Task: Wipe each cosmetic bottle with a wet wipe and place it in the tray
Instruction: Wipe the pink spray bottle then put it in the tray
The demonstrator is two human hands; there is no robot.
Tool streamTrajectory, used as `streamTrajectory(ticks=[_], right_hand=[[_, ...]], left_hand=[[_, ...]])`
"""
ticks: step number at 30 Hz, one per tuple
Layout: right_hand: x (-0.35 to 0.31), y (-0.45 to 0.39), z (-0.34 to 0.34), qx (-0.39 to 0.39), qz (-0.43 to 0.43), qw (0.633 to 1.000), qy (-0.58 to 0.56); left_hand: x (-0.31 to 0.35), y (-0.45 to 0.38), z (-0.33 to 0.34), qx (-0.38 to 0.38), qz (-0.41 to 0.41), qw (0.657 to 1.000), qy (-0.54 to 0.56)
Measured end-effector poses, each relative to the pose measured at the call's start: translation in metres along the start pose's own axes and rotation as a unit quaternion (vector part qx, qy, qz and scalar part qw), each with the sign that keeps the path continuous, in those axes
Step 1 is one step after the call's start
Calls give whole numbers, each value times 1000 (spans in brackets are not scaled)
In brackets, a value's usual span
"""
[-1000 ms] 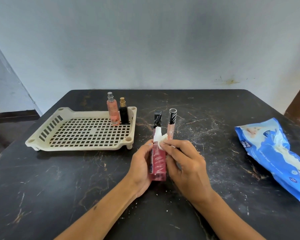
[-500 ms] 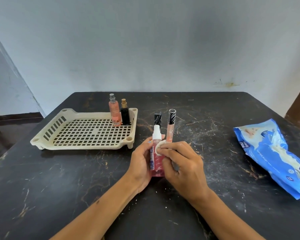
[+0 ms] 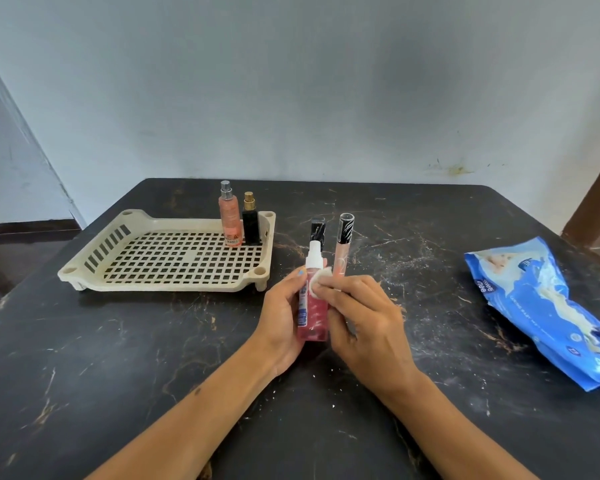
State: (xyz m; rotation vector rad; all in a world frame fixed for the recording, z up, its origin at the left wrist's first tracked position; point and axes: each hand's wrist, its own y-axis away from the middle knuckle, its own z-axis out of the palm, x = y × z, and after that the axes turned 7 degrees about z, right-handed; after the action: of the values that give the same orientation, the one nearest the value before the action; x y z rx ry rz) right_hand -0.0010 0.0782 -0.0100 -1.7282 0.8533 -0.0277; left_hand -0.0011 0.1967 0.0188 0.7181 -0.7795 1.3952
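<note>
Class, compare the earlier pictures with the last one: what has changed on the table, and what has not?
The right hand slid the wipe slightly down the red bottle, from its neck towards its shoulder. The left hand still holds that bottle upright. The tray, its two bottles, the two tubes and the wipe pack stayed put.

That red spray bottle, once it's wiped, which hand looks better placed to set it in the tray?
Probably the left hand. It already grips the red spray bottle, and the tray lies on that side. The right hand is busy pinching the wet wipe and sits farther from the tray.
</note>
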Motion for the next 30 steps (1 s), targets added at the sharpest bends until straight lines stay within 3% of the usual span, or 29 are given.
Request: streamTrajectory(ticks=[6, 11, 16, 21, 26, 30], right_hand=[[-1, 1, 0, -7, 11, 1000, 15], [-7, 4, -1, -39, -65, 997, 4], [0, 2, -1, -32, 7, 999, 30], [-9, 6, -3, -53, -71, 996, 4], [0, 4, -1, -47, 10, 998, 39], [-5, 8, -3, -79, -37, 996, 8]], left_hand=[[-2, 0, 0, -1, 9, 1000, -10], [-3, -2, -2, 16, -7, 1000, -17], [-4, -1, 0, 4, 16, 1000, -13], [-4, -2, -4, 19, -18, 1000, -5], [-5, -2, -2, 18, 9, 1000, -9], [-2, -2, -3, 30, -19, 999, -5]])
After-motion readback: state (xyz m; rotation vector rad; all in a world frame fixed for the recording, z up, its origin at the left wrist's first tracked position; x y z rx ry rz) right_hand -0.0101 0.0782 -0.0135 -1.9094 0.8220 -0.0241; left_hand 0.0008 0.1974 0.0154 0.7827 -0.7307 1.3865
